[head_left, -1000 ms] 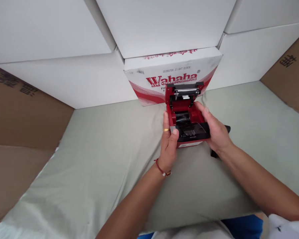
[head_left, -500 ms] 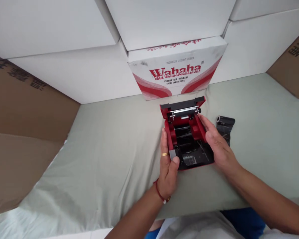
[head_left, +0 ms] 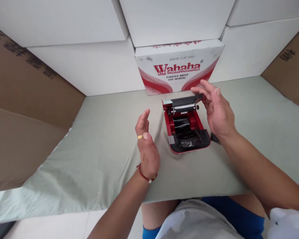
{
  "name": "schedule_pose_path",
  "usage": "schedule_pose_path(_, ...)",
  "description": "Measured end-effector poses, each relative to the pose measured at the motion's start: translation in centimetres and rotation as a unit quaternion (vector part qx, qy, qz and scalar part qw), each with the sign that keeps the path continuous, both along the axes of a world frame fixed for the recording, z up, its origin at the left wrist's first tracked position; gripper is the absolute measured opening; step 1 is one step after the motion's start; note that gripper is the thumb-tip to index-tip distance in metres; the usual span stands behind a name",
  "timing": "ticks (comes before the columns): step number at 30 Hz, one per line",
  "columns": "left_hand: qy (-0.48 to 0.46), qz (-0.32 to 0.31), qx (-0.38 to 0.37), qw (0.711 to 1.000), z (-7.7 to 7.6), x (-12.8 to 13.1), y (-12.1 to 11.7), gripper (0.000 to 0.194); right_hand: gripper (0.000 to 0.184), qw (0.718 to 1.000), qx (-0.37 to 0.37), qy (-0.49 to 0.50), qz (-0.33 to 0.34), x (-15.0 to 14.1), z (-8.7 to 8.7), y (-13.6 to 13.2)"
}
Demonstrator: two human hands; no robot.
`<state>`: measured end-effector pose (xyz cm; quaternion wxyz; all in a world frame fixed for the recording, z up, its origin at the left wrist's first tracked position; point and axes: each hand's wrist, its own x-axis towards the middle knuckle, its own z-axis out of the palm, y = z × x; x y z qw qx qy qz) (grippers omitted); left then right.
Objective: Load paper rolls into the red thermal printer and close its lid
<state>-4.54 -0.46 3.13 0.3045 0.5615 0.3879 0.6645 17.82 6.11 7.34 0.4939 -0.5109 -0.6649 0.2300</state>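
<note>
A small red and black printer-like device (head_left: 184, 126) lies with its lid open on the pale green tablecloth (head_left: 102, 149). My left hand (head_left: 146, 146) hovers to its left, fingers stretched out, holding nothing; it wears a gold ring and a red bracelet. My right hand (head_left: 215, 106) floats above the device's right side and open lid, fingers spread, apart from it. A black roll part (head_left: 214, 138) peeks out just under my right wrist, mostly hidden.
A white "Wahaha" carton (head_left: 179, 66) stands right behind the device. White boxes (head_left: 84, 66) form a wall along the back. Brown cardboard (head_left: 22, 109) closes the left side and more brown cardboard (head_left: 289, 76) the right. The table's front edge is at my knees.
Both hands have let go of the device and lifted away, the left to the left, the right up over the lid. The device now rests on the cloth.
</note>
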Motion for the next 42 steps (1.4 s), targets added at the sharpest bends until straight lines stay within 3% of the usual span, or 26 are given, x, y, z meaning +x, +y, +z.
schedule_pose_path(3, 0.024, -0.091, 0.021, 0.995, 1.1, -0.2, 1.0, 0.056, 0.069, 0.996, 0.043, 0.071, 0.015, 0.6, -1.2, -2.9)
schedule_pose_path(5, 0.037, -0.118, 0.038, 0.992, 1.0, -0.1, 1.2, 0.054, 0.056, 0.994, 0.062, 0.084, 0.035, 1.1, -2.0, -4.5)
schedule_pose_path(13, 0.064, -0.072, 0.069, 0.993, -2.0, -0.2, 0.6, 0.047, 0.05, 0.994, 0.088, 0.025, 0.059, 1.8, -3.8, -6.4)
schedule_pose_path(19, 0.133, -0.038, 0.096, 0.986, -2.0, -0.3, 1.0, 0.04, 0.041, 0.993, 0.116, 0.023, 0.012, 1.2, -4.3, -6.7)
schedule_pose_path(23, 0.167, -0.019, 0.104, 0.98, -1.7, -0.5, 1.3, 0.037, 0.042, 0.996, 0.088, 0.0, -0.002, 1.2, -4.2, -6.8)
schedule_pose_path(25, 0.151, -0.04, 0.086, 0.984, -1.8, -0.6, 1.4, 0.034, 0.044, 0.995, 0.095, -0.022, 0.003, 1.3, -4.1, -7.0)
schedule_pose_path(28, 0.08, -0.096, 0.039, 0.991, -2.3, -0.6, 1.4, 0.039, 0.049, 0.983, 0.161, -0.074, 0.036, 1.4, -3.9, -7.7)
schedule_pose_path(33, -0.057, -0.151, -0.036, 0.986, -2.9, -0.8, 2.2, 0.08, 0.047, 0.952, 0.27, -0.136, 0.053, 1.2, -3.4, -9.2)
schedule_pose_path(37, -0.087, -0.237, -0.161, 0.954, -2.7, -1.2, 2.9, 0.11, 0.043, 0.949, 0.283, -0.127, 0.063, 1.0, -3.3, -9.4)
schedule_pose_path(40, -0.108, -0.304, -0.195, 0.926, -2.6, -1.0, 2.9, 0.111, 0.041, 0.951, 0.275, -0.127, 0.059, 1.1, -3.4, -9.3)
schedule_pose_path(42, -0.111, -0.315, -0.202, 0.92, -2.6, -0.7, 2.7, 0.111, 0.04, 0.953, 0.27, -0.128, 0.058, 1.2, -3.4, -9.3)
